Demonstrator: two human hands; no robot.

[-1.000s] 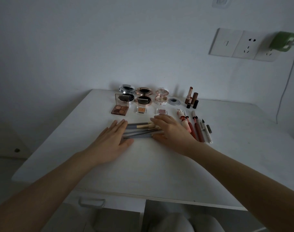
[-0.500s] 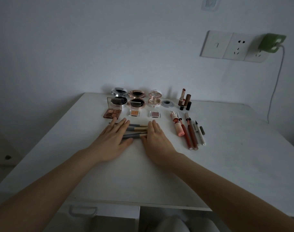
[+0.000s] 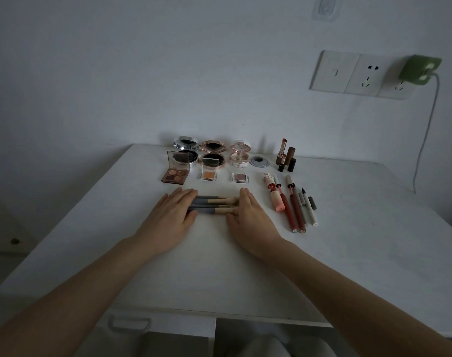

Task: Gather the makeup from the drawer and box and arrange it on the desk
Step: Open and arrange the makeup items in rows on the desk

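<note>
Dim light blurs fine detail. The left hand point(image 3: 172, 217) lies flat on the white desk point(image 3: 348, 253), fingers straight and together, covering the grey handle ends of a small bundle of grey-and-beige makeup brushes point(image 3: 214, 204). The bundle lies crosswise mid-desk between both hands. The right hand point(image 3: 250, 217), fingers also straight, presses edgewise against the bristle ends, hiding the tips. Further right lie the slim red lip tubes point(image 3: 292, 210).

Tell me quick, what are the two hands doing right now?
Left hand: open, straight fingers resting on the grey handle ends of the makeup brushes.
Right hand: open, straight fingers touching the brushes' other ends.
</note>
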